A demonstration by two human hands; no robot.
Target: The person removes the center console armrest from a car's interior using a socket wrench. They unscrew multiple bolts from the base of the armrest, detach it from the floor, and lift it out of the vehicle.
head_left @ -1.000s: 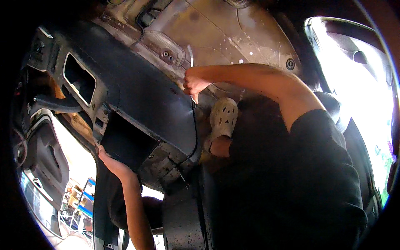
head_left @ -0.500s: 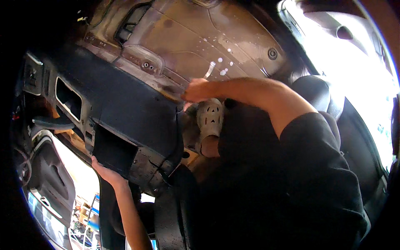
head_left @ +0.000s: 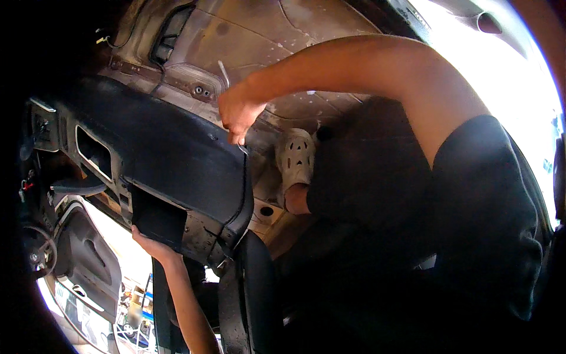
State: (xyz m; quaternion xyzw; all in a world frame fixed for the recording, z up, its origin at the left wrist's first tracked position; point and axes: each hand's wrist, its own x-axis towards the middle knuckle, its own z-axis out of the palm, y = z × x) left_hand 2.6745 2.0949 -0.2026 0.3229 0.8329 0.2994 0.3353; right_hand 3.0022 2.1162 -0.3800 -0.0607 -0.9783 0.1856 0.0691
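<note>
My right hand (head_left: pixel 240 112) is closed around a slim metal hand tool (head_left: pixel 224 74), whose pale end sticks up past the knuckles. Its thin curved other end meets the far right edge of the black centre console (head_left: pixel 177 144). The grip hides the tool's middle, so its exact kind cannot be told. Lower left, my left hand (head_left: pixel 152 243) supports the console beside its square open bin (head_left: pixel 158 219). Its fingers lie against the bin's rim, with the tips partly out of sight.
Bare brownish metal car floor (head_left: pixel 206 50) stretches behind the console, with bolts and a cable on it. My foot in a light clog (head_left: pixel 296 156) stands right of the console. A black seat side (head_left: pixel 242 295), a steering wheel (head_left: pixel 41 251) and an open door (head_left: pixel 88 259) surround the space.
My right hand has moved left and slightly up with the tool, from near the clog to the console's edge. The left hand stays at the bin, while the view has shifted a little.
</note>
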